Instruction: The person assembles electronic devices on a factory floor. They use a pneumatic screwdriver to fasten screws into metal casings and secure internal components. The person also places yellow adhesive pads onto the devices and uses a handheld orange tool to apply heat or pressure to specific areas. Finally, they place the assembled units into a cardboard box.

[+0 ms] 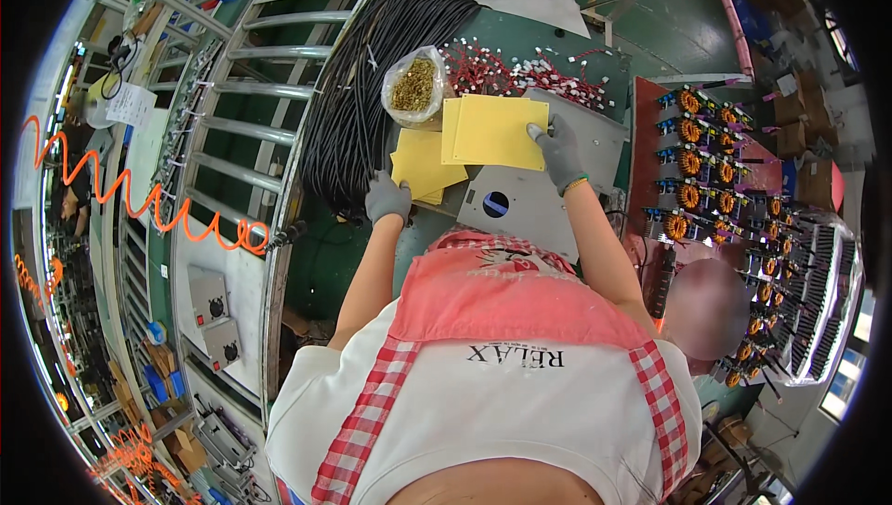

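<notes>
My right hand [560, 154], in a grey glove, pinches the right edge of some overlapping yellow sheets [497, 133] with small holes near their corners. More yellow sheets [423, 163] lie fanned out to the left and lower. At their left edge is my gloved left hand [387, 198], its fingers curled; whether it grips a sheet is hard to make out. Below the held sheets rests a grey metal panel [516, 209] with a round opening. Another grey plate [595, 138] lies behind my right hand.
A bag of small brass-coloured parts [415, 85] stands behind the sheets. Red wires with white connectors [520, 73] are heaped beyond. Black cables [362, 87] lie left, beside a roller conveyor [255, 129]. Circuit boards with copper coils [689, 166] stand at right. An orange coiled hose [167, 217] hangs left.
</notes>
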`<state>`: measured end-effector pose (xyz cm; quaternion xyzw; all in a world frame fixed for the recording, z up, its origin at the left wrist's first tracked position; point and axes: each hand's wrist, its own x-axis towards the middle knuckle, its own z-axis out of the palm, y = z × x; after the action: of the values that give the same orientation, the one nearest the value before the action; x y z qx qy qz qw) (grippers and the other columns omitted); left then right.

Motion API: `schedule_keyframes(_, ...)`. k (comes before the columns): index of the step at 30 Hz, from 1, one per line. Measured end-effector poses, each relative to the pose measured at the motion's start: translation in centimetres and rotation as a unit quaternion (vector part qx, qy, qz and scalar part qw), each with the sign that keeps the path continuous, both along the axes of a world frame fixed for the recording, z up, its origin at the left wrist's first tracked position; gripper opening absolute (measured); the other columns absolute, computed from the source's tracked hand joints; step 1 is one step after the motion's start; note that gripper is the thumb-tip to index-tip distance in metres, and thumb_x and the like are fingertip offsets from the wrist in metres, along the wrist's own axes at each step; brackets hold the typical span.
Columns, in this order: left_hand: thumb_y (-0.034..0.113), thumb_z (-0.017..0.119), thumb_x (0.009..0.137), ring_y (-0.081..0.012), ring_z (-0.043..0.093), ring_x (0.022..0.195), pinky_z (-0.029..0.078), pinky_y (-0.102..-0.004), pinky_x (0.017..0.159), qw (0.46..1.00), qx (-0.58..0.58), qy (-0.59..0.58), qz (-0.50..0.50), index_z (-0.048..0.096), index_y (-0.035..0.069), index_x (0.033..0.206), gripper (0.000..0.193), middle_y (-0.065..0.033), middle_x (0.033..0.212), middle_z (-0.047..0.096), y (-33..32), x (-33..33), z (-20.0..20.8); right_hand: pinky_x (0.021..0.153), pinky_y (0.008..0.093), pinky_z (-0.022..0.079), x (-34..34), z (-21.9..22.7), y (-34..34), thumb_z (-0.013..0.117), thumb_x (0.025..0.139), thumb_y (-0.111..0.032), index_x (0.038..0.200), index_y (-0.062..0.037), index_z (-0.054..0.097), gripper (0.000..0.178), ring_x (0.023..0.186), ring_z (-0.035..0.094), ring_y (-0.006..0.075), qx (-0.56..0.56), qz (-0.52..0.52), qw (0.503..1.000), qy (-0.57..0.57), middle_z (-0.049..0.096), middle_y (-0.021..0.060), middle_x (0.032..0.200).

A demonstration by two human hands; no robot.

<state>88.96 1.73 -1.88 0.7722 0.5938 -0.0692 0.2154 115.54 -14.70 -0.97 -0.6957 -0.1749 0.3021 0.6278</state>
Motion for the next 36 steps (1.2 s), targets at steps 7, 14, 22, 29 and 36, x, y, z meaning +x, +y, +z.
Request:
schedule_keyframes(7, 0.032, 0.058, 0.088, -0.0166, 0.062, 0.083, 0.049, -0.0299, 0.068, 0.781, -0.313, -0.539, -0.031, 0.062, 0.002, 0.105, 0.036, -0.0084, 0.089, 0.065, -2.4, 6.9, 2.9, 0.070, 0.0237, 0.044, -0.7, 2.7, -5.0, 0.056, 0.090, -0.013, 0.099, 0.0003, 0.058, 0.016, 0.078, 0.055, 0.0090, 0.055, 0.001, 0.998, -0.013, 0.060, 0.0037, 0.092)
schedule_keyframes(14, 0.026, 0.068, 0.081, -0.0167, 0.060, 0.067, 0.048, -0.0298, 0.062, 0.866, -0.356, -0.319, -0.148, 0.064, 0.001, 0.094, 0.029, -0.0070, 0.078, 0.065, -7.5, 9.7, -0.2, 0.071, 0.0238, 0.045, 4.8, 1.9, -14.4, 0.048, 0.091, -0.012, 0.105, 0.0013, 0.059, 0.022, 0.080, 0.056, 0.0093, 0.111, -0.228, 0.967, 0.041, 0.061, 0.0029, 0.090)
schedule_keyframes(22, 0.035, 0.065, 0.081, -0.0326, 0.064, 0.084, 0.050, -0.0390, 0.074, 0.928, -0.088, -0.055, -0.359, 0.066, 0.011, 0.095, 0.028, -0.0133, 0.088, 0.067, -7.9, 16.5, 0.9, 0.074, 0.0262, 0.045, 7.7, -7.8, -13.5, 0.051, 0.087, -0.006, 0.108, -0.0009, 0.062, 0.024, 0.081, 0.057, 0.0124, -0.057, -0.222, 0.968, -0.098, 0.064, 0.0054, 0.092)
schedule_keyframes(29, 0.026, 0.067, 0.079, -0.0257, 0.064, 0.082, 0.049, -0.0354, 0.076, 0.931, -0.102, -0.251, -0.243, 0.066, 0.010, 0.104, 0.030, -0.0106, 0.091, 0.067, -7.7, 24.6, -3.7, 0.076, 0.0310, 0.049, 8.2, -10.8, -11.5, 0.056, 0.084, -0.010, 0.107, -0.0041, 0.063, 0.025, 0.083, 0.064, 0.0228, -0.166, -0.258, 0.942, -0.139, 0.066, 0.0146, 0.092)
schedule_keyframes(36, 0.022, 0.068, 0.078, -0.0211, 0.063, 0.086, 0.047, -0.0322, 0.079, 0.940, -0.138, -0.250, -0.188, 0.065, 0.012, 0.111, 0.034, -0.0080, 0.096, 0.067, -8.9, 25.0, -2.7, 0.075, 0.0368, 0.050, 8.0, -9.4, -11.8, 0.065, 0.077, -0.016, 0.101, -0.0090, 0.066, 0.025, 0.081, 0.065, 0.0275, -0.251, -0.268, 0.905, -0.214, 0.066, 0.0132, 0.088)
